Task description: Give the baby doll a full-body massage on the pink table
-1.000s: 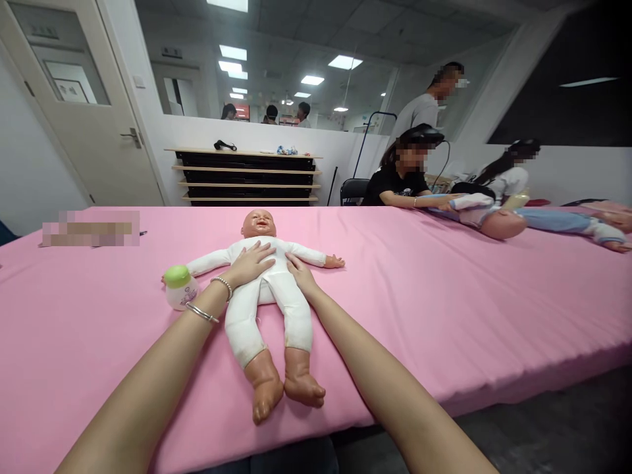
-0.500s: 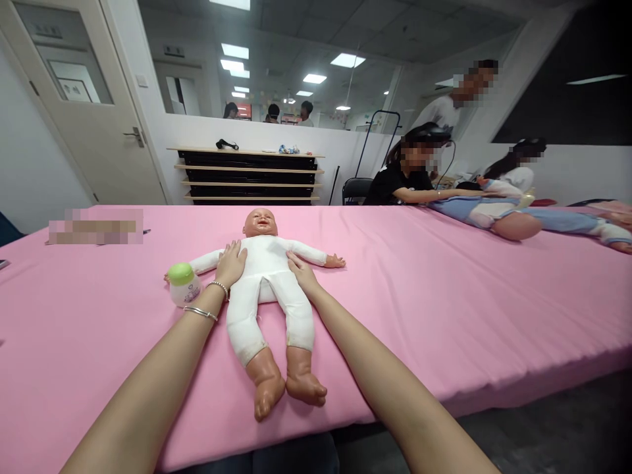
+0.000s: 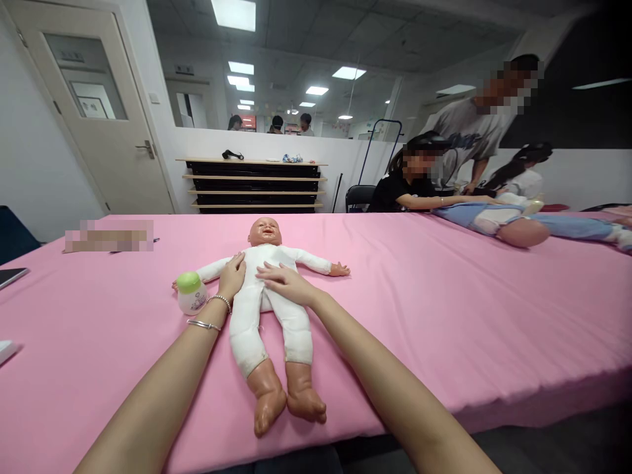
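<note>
A baby doll (image 3: 270, 260) with a white cloth body lies on its back on the pink-covered table (image 3: 395, 296), head away from me and feet toward me. My left hand (image 3: 232, 276) rests along the doll's side at the chest, fingers stretched out. Across the doll's lower belly lies my right hand (image 3: 286, 283), its fingers spread and pointing left. Neither hand grips anything. Beside my left wrist stands a white jar with a green lid (image 3: 191, 293), close to the doll's outstretched arm.
At the right, a person in black (image 3: 409, 187) reaches over another doll (image 3: 518, 227) in blue clothing. Behind stand a person in grey (image 3: 469, 131) and a seated person in white. A blurred item (image 3: 108, 236) and a phone-like device (image 3: 12, 276) lie at the left.
My right hand has moved from the doll's side inward onto its belly. My left hand stays at the other side. The standing person has shifted right, and the view has tilted slightly.
</note>
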`<action>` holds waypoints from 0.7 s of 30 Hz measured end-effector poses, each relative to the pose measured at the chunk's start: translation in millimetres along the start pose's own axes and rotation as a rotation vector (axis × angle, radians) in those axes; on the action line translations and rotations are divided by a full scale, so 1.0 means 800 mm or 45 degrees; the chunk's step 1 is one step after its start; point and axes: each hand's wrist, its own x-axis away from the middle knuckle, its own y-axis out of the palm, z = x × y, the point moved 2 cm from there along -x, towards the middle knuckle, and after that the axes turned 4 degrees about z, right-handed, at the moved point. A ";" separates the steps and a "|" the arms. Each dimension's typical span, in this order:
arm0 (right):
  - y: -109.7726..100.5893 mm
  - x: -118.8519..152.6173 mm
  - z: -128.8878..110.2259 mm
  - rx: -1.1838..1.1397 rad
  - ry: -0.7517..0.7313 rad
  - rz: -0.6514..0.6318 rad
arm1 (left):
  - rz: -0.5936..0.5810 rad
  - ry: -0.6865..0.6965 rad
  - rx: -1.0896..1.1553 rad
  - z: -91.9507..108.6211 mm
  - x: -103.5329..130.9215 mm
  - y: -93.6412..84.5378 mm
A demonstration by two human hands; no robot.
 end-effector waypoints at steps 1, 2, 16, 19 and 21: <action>0.001 -0.006 -0.004 0.082 -0.005 -0.096 | -0.017 0.001 -0.013 0.000 0.000 0.000; 0.002 -0.012 -0.003 0.152 0.015 -0.154 | -0.031 0.003 -0.024 0.001 -0.001 0.000; -0.022 -0.046 0.093 0.404 0.379 0.240 | -0.030 0.096 -0.022 0.000 -0.002 0.004; -0.028 -0.032 0.108 0.578 0.523 0.431 | -0.036 0.079 -0.021 0.001 0.002 0.005; -0.032 -0.020 0.114 0.739 0.590 0.580 | -0.038 0.063 -0.024 0.010 0.004 0.001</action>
